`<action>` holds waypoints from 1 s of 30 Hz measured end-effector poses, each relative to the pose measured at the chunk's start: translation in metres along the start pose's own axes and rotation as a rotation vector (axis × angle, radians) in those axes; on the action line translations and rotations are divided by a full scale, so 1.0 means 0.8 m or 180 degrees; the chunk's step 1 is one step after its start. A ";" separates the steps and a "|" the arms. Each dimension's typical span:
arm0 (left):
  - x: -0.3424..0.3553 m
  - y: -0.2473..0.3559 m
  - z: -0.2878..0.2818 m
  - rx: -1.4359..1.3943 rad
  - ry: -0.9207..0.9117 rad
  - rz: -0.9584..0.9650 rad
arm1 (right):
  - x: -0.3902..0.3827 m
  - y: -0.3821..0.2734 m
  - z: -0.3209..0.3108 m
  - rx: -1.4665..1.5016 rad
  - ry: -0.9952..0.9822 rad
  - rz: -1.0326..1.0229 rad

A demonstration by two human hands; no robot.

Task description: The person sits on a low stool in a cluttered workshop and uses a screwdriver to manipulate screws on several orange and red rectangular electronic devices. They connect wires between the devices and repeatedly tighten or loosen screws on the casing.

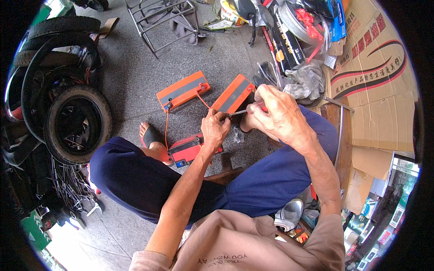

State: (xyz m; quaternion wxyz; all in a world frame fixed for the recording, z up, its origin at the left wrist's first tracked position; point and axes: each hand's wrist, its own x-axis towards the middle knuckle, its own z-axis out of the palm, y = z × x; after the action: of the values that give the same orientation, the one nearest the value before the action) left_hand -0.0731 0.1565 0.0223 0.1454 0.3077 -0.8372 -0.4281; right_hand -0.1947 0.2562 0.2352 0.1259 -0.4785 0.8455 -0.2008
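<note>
My right hand (278,115) is closed around the red handle of a screwdriver (238,113). The screwdriver's metal shaft points left, and its tip meets the fingertips of my left hand (214,128). Those fingers are pinched together at the near end of an orange battery (233,95) with a grey stripe; what they grip is hidden. Left of it lies a second orange battery (183,91). A red and black battery (186,148) sits closer to me, partly behind my left forearm. Orange wires (167,128) run from the second battery to the other two.
My feet stand on the grey floor on either side of the batteries. Stacked tyres (79,124) fill the left side. A black metal rack (165,20) lies farther off. Cluttered boxes and a grey rag (307,81) are at far right, beside a large cardboard sheet (375,117).
</note>
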 end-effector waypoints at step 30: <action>0.002 0.003 -0.004 -0.0303 -0.0112 -0.0024 | 0.002 0.006 -0.012 -0.0005 0.0145 0.0067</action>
State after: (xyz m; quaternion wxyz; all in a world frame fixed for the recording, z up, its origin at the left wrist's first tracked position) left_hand -0.0733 0.1547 0.0266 0.1435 0.2960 -0.8172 -0.4733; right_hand -0.2032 0.2588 0.2411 0.1083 -0.4649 0.8533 -0.2097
